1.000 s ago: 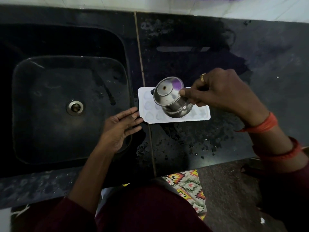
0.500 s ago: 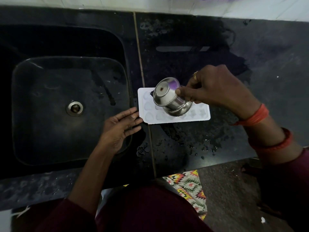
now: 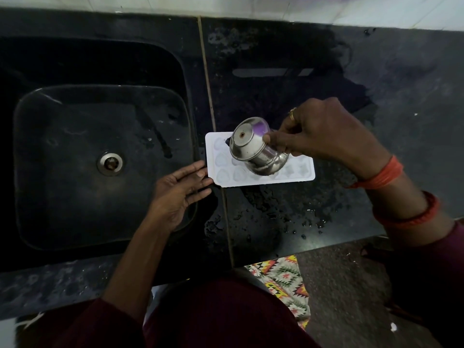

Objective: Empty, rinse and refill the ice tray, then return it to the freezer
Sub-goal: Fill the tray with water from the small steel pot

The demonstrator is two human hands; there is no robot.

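A white ice tray (image 3: pixel 302 173) with shaped cavities lies flat on the black counter, just right of the sink. My right hand (image 3: pixel 324 131) grips a small steel pot (image 3: pixel 253 149), tipped nearly upside down over the tray's middle with its base turned up and to the left. My left hand (image 3: pixel 179 194) rests flat at the sink's edge, with straight fingertips touching the tray's left end. The pot hides several middle cavities.
A black sink (image 3: pixel 100 159) with a round steel drain (image 3: pixel 110 163) fills the left side. The black counter (image 3: pixel 288 217) is wet with drops in front of the tray. A white tiled wall (image 3: pixel 226 6) runs along the back. A patterned cloth (image 3: pixel 283 280) lies on the floor.
My right hand has shifted slightly left and up with the pot, tipping it a little further over the tray. The left hand and the tray stay where they were.
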